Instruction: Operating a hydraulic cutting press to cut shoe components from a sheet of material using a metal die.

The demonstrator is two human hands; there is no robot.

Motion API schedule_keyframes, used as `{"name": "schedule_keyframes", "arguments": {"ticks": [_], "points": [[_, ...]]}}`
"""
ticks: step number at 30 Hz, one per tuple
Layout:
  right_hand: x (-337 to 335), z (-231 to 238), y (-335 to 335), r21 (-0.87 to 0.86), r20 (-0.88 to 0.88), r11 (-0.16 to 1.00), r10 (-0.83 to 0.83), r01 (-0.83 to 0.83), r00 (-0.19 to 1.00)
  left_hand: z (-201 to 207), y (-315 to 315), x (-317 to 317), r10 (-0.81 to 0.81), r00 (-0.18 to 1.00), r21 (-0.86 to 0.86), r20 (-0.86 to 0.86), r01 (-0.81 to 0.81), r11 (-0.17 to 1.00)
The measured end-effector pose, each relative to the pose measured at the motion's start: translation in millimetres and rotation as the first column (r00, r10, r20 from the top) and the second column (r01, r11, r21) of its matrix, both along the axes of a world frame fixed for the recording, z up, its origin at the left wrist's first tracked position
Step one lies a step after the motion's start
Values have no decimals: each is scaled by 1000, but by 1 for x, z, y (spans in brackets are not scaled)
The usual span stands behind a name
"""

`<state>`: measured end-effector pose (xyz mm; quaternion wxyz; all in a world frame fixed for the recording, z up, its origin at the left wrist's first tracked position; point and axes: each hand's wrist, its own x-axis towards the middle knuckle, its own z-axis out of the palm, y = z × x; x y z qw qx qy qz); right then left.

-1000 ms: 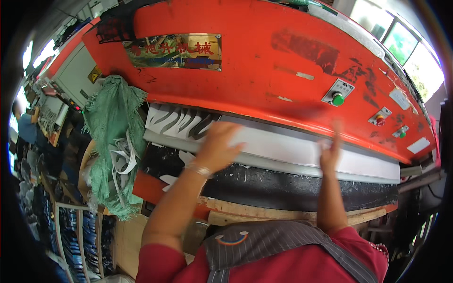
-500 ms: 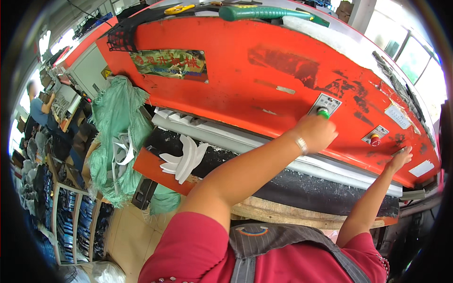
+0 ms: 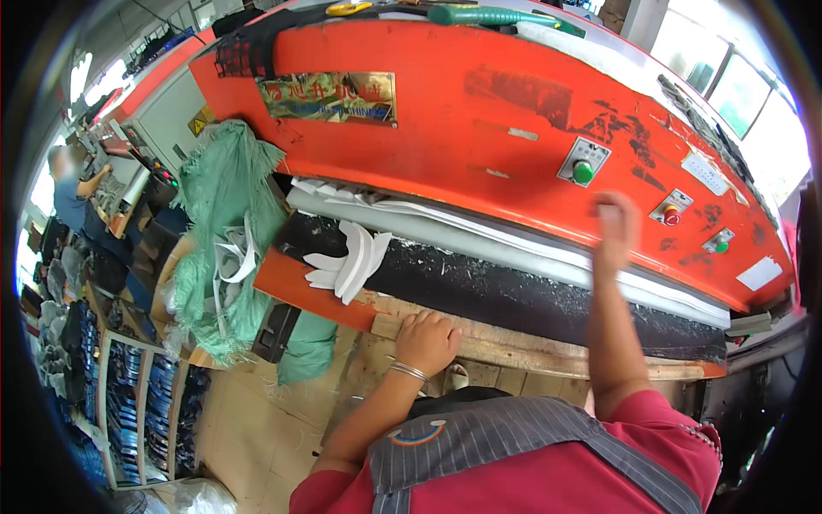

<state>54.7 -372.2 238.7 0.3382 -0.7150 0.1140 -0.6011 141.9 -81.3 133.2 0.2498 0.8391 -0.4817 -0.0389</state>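
Observation:
My left hand [image 3: 427, 343] lies at the front edge of the wooden board [image 3: 522, 349], fingers bent over it and a bracelet on the wrist. Blurred by motion, my right hand [image 3: 615, 230] is raised before the red machine's front [image 3: 428, 86], above the black board [image 3: 505, 308]; whether it holds anything I cannot make out. Near it on the machine are a green push button [image 3: 583, 172], a red knob [image 3: 671, 216] and another green button [image 3: 722, 247]. Curved white foam pieces [image 3: 353, 264] lie stacked on the black board's left end.
White and grey sheets [image 3: 479, 236] lie under the machine's lower edge. A green woven sack [image 3: 224, 180] stands at the left, beside shelves of blue pieces [image 3: 124, 411]. A green-handled tool [image 3: 488, 15] rests atop the machine. Another person [image 3: 73, 193] works far left.
My left hand has left the green button and come down to the wooden board. My right hand has left the right-hand button and moved left. The view has shifted slightly.

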Motion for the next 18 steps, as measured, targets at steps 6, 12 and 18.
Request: {"name": "schedule_keyframes", "arguments": {"ticks": [6, 12, 18], "points": [[108, -46, 140, 248, -579, 894, 446, -374, 682, -16, 23, -8, 7, 1000, -33, -12, -7, 999], [200, -98, 140, 305, -833, 944, 328, -125, 446, -8, 69, -5, -194, 963, 103, -187, 216, 971], [238, -107, 176, 305, -903, 949, 261, 79, 342, 6, 106, 91, 158, 970, -241, -185, -200, 950]]}}
